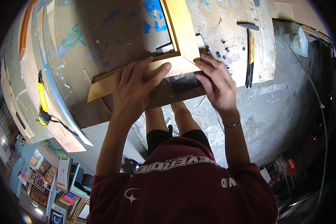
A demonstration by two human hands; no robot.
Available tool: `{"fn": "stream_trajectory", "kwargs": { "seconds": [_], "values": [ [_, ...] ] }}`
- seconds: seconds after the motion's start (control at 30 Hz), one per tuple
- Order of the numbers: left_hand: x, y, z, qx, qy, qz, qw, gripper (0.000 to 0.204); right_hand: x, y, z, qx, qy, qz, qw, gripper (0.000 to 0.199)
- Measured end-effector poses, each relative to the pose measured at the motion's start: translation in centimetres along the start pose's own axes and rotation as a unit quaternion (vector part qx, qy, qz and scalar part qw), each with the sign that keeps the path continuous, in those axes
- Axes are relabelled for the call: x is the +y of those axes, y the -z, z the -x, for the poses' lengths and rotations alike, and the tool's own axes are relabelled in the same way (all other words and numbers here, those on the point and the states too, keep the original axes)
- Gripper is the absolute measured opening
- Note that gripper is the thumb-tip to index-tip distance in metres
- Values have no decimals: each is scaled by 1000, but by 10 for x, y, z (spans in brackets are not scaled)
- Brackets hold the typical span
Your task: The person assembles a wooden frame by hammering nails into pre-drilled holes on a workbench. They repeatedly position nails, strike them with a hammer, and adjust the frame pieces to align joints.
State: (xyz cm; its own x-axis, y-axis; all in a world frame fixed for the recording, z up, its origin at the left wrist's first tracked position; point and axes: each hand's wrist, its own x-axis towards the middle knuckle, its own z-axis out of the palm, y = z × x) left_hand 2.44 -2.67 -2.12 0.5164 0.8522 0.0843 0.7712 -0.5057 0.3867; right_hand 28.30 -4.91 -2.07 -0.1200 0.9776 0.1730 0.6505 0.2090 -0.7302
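Two pale wooden frame mouldings meet at a mitred corner on the worktable. The near moulding (104, 86) runs leftward and ends in a slanted cut; the other moulding (181, 26) stretches away from me. A thin joint line shows where they touch. My left hand (134, 82) grips the near moulding, thumb on its face and fingers over its far edge. At the outer side of the corner, my right hand (220, 80) is closed with fingertips and thumb against the wood. Part of each moulding is hidden under my fingers.
Several small dark metal pieces (218, 54) lie right of the corner, and a hammer (251, 46) beyond them. On the left are a yellow-handled tool (43, 97), a tape measure (44, 118) and long wooden strips (26, 28). A shelf with picture frames (65, 179) stands lower left.
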Motion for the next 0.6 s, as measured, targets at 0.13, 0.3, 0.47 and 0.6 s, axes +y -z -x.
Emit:
{"fn": "stream_trajectory", "kwargs": {
  "seconds": [0.13, 0.3, 0.47, 0.6],
  "values": [
    [0, -1, -1, 3, -9, -18, 1000, 74, 9, -17, 15, 56, 37, 12, 998, 25],
    [4, 1, -1, -9, 2, -26, 1000, 75, 15, -27, 17, 108, 66, 33, 991, 22],
    [7, 0, 0, -21, 13, -18, 1000, 77, 16, -35, 17, 135, 63, 30, 988, 19],
    [8, 5, -3, -41, 14, -15, 999, 77, 14, -36, 16, 141, 57, 32, 988, 17]
  ]
}}
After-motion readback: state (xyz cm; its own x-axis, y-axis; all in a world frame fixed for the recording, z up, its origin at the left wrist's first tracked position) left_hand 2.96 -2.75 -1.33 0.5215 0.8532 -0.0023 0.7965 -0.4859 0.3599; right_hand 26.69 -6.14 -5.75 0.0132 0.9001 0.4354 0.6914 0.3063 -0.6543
